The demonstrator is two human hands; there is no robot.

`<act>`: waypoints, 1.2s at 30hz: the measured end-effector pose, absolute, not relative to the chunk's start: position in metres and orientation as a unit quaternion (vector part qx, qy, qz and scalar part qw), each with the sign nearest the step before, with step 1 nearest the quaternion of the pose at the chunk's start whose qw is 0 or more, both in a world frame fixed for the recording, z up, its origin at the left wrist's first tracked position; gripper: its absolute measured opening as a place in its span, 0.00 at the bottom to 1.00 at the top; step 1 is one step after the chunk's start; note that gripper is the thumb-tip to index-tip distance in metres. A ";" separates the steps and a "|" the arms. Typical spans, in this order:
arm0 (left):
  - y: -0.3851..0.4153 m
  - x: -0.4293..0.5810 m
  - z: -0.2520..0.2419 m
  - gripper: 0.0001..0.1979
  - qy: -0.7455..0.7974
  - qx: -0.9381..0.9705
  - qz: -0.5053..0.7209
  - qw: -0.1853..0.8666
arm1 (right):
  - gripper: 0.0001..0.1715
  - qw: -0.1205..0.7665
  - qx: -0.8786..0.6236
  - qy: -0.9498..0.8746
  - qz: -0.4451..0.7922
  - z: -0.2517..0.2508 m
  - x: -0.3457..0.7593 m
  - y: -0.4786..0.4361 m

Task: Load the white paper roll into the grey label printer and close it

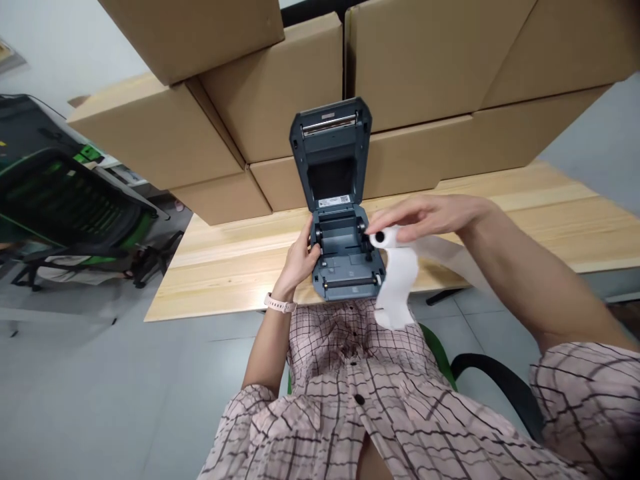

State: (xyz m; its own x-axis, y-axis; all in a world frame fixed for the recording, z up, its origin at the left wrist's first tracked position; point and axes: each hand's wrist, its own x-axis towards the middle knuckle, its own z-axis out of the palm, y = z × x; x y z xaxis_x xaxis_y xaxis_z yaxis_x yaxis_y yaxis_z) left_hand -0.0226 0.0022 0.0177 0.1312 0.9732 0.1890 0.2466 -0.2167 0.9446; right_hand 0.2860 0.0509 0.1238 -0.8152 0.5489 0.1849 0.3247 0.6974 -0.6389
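Observation:
A dark grey label printer (pixel 345 265) stands at the table's front edge with its lid (pixel 331 153) raised. Inside it, the bay between the roll holders shows no roll. My left hand (pixel 300 257) grips the printer's left side, fingers at the wall and thumb over the rim. Just right of the bay, my right hand (pixel 425 217) has its fingers closed on a small roll of white labels (pixel 393 237) with a dark core hole. One loose strip (pixel 399 287) hangs from the roll past the table edge; another stretch of white paper trails right under my forearm.
Stacked cardboard boxes (pixel 280 87) line the back of the wooden table (pixel 225 267), close behind the raised lid. An office chair (pixel 70 200) stands on the floor at left. A black armrest (pixel 500 387) is beside my right side.

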 end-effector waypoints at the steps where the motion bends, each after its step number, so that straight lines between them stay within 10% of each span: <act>1: 0.001 -0.022 0.017 0.37 0.484 0.636 0.452 0.395 | 0.39 0.165 -0.226 -0.890 0.359 0.127 0.300 0.049; 7: -0.002 -0.018 0.014 0.33 0.516 0.625 0.451 0.373 | 0.29 0.179 -0.307 -0.827 0.435 0.122 0.341 0.045; 17: 0.001 -0.018 0.008 0.32 0.519 0.618 0.453 0.378 | 0.09 0.045 -0.436 -0.884 0.162 0.089 0.284 0.096; 26: -0.002 -0.017 0.012 0.32 0.516 0.620 0.447 0.386 | 0.12 -0.028 -0.419 -0.892 0.167 0.072 0.263 0.122; 36: 0.001 -0.023 0.006 0.37 0.476 0.643 0.454 0.392 | 0.33 0.196 -0.418 -0.789 0.405 0.057 0.380 0.135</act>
